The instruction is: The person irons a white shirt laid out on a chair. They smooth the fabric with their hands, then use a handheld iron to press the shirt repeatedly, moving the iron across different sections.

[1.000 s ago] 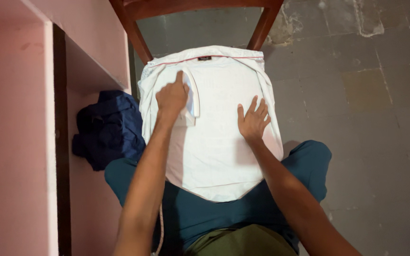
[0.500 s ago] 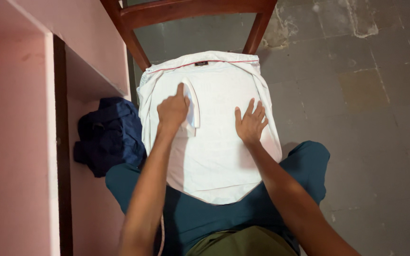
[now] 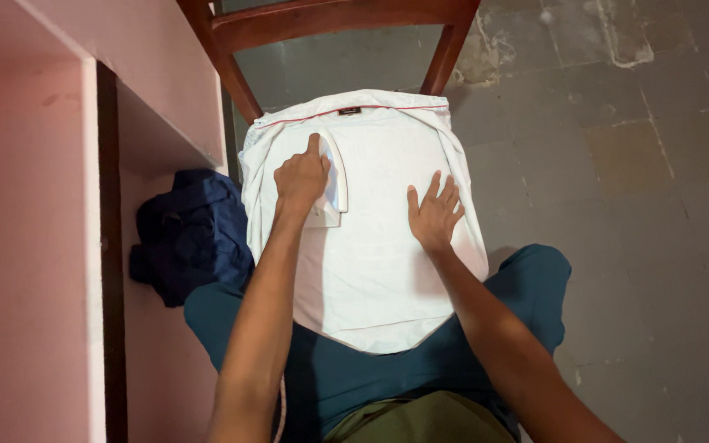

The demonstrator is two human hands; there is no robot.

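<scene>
A white shirt [image 3: 379, 271] lies spread flat over the seat of a wooden chair [image 3: 330, 16], collar end toward the chair back. My left hand [image 3: 299, 179] grips the handle of a white clothes iron [image 3: 331, 182] that rests on the upper left part of the shirt, index finger stretched along the top. My right hand [image 3: 434, 215] lies flat on the shirt to the right of the iron, fingers spread, holding nothing. The iron's cord [image 3: 279, 410] runs down beside my left forearm.
A crumpled dark blue garment [image 3: 190, 234] lies on the floor left of the chair, against a pink wall [image 3: 26, 246]. My knees in teal trousers [image 3: 535, 283] sit under the shirt's near edge. Grey stained tiles [image 3: 633, 164] cover the floor to the right.
The iron and my left hand slid slightly down the shirt, then back up toward the collar. My right hand stayed flat in nearly the same place.
</scene>
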